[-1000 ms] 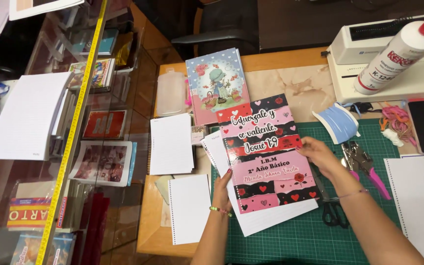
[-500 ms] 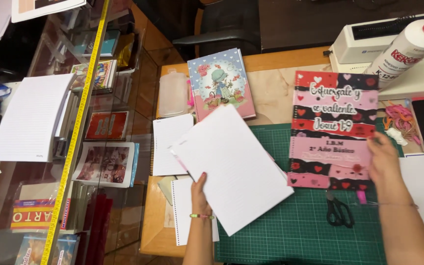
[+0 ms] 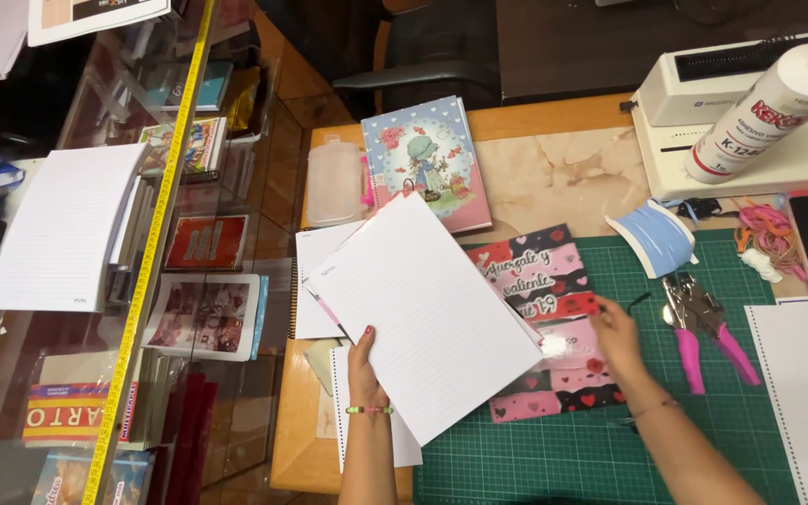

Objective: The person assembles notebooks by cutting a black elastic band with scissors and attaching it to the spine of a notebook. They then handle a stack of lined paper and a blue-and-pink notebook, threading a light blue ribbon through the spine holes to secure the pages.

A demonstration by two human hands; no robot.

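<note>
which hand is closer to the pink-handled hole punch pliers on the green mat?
Right. The right hand rests on the black-and-pink heart-patterned cover, just beside the pink-handled pliers. The left hand holds the white lined sheets farther off.

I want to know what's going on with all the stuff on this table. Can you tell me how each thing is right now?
Left hand: holds the lined paper stack.
Lined paper stack: lifted, tilted.
Right hand: pressing on the heart cover.
Heart cover: flat on the green mat, partly hidden by the stack.
Pink-handled punch: lying on the mat, untouched.
Glue bottle: lying tilted, red cap on.
Illustrated notebook: closed.
</note>
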